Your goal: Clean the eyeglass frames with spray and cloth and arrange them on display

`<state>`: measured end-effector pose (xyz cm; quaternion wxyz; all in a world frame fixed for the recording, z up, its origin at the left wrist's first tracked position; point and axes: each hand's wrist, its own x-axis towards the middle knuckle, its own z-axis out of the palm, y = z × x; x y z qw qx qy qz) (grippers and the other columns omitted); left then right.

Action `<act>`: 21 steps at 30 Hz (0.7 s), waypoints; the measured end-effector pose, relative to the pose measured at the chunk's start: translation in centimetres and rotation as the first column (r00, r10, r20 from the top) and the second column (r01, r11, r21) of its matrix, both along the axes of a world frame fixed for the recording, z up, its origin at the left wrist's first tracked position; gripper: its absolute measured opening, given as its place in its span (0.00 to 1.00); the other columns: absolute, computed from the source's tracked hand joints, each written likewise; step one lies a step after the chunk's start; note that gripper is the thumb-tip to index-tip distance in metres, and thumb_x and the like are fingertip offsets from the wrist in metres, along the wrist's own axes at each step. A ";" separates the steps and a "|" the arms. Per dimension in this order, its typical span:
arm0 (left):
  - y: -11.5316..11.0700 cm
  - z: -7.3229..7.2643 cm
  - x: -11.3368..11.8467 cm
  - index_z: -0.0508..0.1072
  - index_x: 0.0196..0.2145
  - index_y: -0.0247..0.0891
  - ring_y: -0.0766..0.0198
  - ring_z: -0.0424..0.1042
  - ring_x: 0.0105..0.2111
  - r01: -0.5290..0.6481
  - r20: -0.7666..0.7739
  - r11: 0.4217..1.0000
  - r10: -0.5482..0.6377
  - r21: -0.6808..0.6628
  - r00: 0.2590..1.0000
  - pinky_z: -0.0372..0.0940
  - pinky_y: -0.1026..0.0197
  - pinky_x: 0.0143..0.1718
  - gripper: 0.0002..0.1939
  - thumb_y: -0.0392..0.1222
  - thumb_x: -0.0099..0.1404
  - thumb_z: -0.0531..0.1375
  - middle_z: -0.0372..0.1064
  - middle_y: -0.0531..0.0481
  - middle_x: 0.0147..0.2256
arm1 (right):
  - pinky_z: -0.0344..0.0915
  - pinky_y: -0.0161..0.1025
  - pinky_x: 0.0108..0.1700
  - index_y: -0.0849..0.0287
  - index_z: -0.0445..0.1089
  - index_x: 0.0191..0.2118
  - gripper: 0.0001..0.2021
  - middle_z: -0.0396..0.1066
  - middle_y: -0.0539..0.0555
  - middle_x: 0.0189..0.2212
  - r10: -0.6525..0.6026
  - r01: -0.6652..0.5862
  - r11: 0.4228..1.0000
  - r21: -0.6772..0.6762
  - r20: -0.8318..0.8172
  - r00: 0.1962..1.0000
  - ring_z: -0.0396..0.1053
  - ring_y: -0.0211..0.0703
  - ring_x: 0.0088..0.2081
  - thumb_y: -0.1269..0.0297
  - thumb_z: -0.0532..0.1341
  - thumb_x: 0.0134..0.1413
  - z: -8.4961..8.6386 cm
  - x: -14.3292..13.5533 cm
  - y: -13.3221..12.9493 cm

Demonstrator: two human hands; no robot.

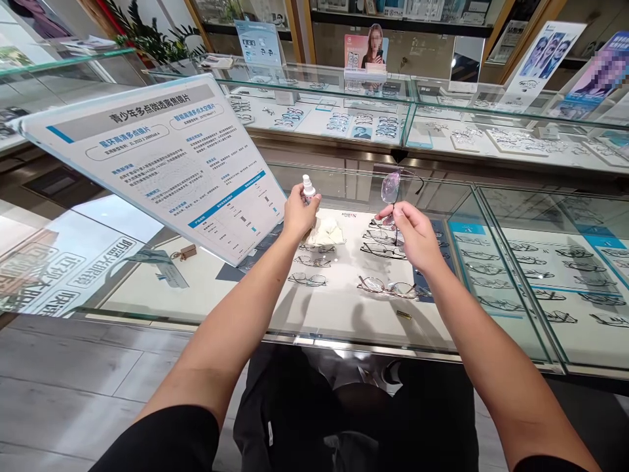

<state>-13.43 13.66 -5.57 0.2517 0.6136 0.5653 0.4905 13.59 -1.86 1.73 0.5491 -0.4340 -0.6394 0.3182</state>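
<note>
My left hand (301,213) is closed around a small spray bottle (308,186) with a white nozzle, held upright above the glass counter. Most of the bottle's body is hidden by my fingers. In my right hand (411,233) is a pair of eyeglasses (391,188), pinched and turned on end, with one lens raised above my fingers and a thin dark temple reaching right. A crumpled pale yellow cloth (326,233) lies just right of my left hand, on the countertop.
Beneath the glass top, several spectacle frames (308,280) are laid out in rows. A tilted printed sign board (162,164) stands close to my left arm. Keys with a brown fob (185,252) sit at the left. Behind runs another glass display case (314,124).
</note>
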 end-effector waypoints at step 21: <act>-6.0 5.8 2.0 0.68 0.27 0.43 0.54 0.67 0.28 0.345 -0.593 0.878 -0.479 -0.333 0.647 0.54 0.55 0.35 0.15 0.48 0.69 0.65 0.73 0.47 0.28 | 0.66 0.47 0.56 0.54 0.76 0.43 0.20 0.81 0.54 0.45 0.025 -0.025 0.999 -0.040 -0.002 1.000 0.73 0.48 0.47 0.42 0.58 0.76 -0.3 0.0 0.1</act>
